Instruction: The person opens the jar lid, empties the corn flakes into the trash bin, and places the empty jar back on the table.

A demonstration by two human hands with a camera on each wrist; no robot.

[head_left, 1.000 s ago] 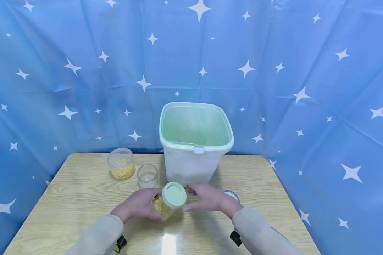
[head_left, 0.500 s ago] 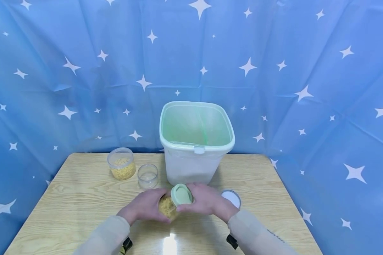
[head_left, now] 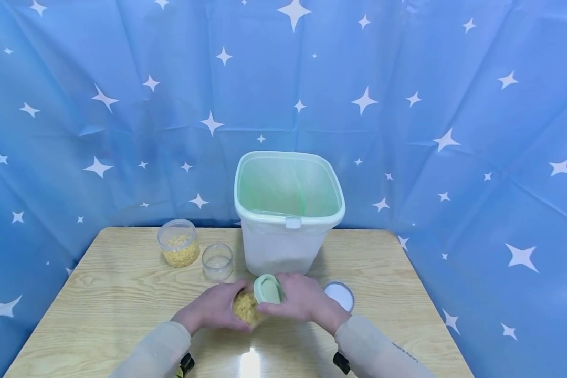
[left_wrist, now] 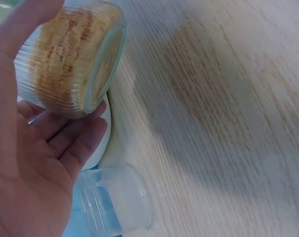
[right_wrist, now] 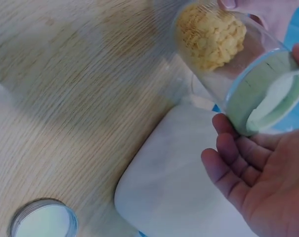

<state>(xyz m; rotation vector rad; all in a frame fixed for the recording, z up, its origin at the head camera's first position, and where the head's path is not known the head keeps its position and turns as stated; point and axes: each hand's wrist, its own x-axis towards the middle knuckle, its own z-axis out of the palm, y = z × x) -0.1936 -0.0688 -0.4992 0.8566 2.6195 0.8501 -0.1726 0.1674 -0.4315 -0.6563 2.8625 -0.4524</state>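
My left hand [head_left: 219, 307] grips the body of a ribbed clear jar [left_wrist: 72, 59] partly filled with small yellow flakes or pasta pieces [right_wrist: 211, 37]. The jar is tilted, raised off the table, its top leaning to the right. My right hand [head_left: 302, 299] holds the jar's pale green lid [right_wrist: 265, 94] by its rim, thumb on one side and fingers on the other. In the right wrist view the lid sits on the jar's mouth. Just behind both hands stands a large white bin [head_left: 283, 247] with a pale green rim.
An open tub of yellow pieces [head_left: 181, 254] stands at the table's back left. Beside it is a small clear jar [head_left: 217, 262]. A white round lid [head_left: 340, 296] lies by my right wrist. All rest on a wooden table [head_left: 123, 299] before a blue starry curtain [head_left: 170, 79].
My right hand has moved left and taken hold of the green lid. My left hand has shifted slightly right with the jar, which now tilts more towards the right hand.
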